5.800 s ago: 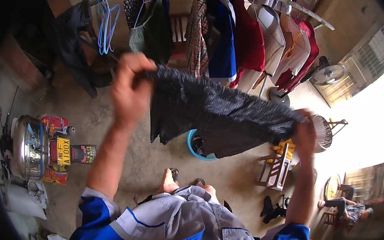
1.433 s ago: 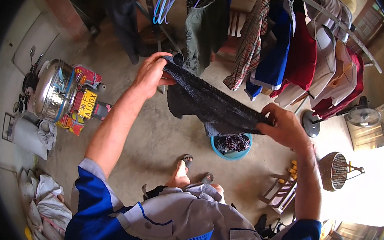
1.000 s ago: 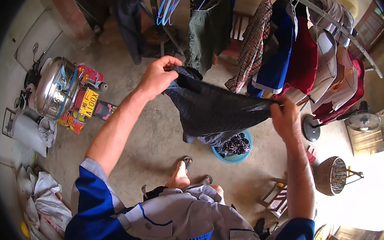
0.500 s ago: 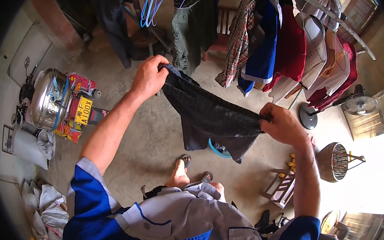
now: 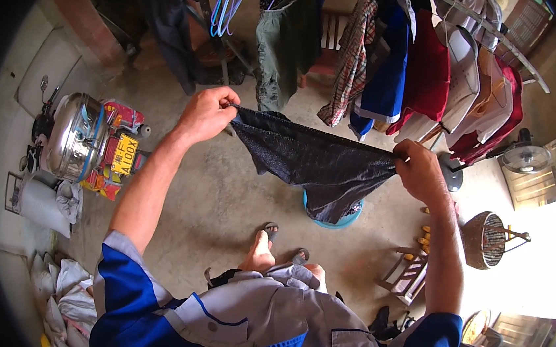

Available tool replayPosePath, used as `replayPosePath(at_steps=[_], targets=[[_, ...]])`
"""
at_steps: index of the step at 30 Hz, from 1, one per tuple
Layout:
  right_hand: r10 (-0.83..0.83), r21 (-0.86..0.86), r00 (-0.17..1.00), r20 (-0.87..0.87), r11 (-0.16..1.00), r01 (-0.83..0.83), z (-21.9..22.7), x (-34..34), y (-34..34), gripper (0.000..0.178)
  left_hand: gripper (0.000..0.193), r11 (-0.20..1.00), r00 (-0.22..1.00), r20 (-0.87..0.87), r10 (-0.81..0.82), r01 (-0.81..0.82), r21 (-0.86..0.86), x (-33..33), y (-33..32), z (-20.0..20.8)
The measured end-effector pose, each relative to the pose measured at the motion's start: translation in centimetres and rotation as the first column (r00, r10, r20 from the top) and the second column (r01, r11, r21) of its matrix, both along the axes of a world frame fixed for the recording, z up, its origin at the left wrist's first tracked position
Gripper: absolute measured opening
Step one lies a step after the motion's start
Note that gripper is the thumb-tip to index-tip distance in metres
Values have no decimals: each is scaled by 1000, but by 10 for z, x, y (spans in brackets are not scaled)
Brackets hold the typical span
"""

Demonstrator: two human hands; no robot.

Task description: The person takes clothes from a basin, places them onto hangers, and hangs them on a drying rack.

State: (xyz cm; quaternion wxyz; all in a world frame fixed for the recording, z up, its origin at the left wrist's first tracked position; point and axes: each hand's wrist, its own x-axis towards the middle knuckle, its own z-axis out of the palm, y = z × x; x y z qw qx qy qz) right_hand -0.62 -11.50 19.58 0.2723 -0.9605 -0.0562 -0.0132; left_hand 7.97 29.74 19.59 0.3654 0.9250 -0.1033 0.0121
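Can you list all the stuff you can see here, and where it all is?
dark garment: one, blackish, stretched between both hands
blue basin: one, on the floor under the garment, partly hidden
hanging clothes: several, red, blue, white, plaid, on a rail at the top
green garment: one, hanging top middle
empty hangers: a few, blue, top left
metal pot: one, silver, on the floor at left, beside colourful boxes
white sacks: several, lower left
fan: one, right
round basket: one, brownish, right
small wooden chair: one, lower right
sandals: two, on the person's feet
left hand: gripping the garment's left end
right hand: gripping its right end
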Motion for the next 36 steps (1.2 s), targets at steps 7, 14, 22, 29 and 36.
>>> replayPosePath(at_steps=[7, 14, 22, 29, 36], targets=[[86, -32, 995, 57, 996, -84, 3, 19, 28, 17, 19, 993, 1000, -22, -10, 13, 114, -19, 28, 15], [112, -61, 988, 109, 993, -106, 7, 37, 60, 14, 24, 993, 998, -20, -52, 54, 105, -28, 59, 25], [90, 188, 995, 37, 977, -95, -6, 79, 98, 24, 17, 963, 873, -434, -221, 124, -241, -37, 95, 11], [42, 326, 999, 28, 944, -49, -24, 117, 140, 26, 13, 984, 954, -299, -38, -16, -176, -28, 143, -16], [197, 102, 959, 202, 970, -221, -16, 139, 188, 24, 14, 950, 916, -399, 35, -154, -270, -24, 194, -5]])
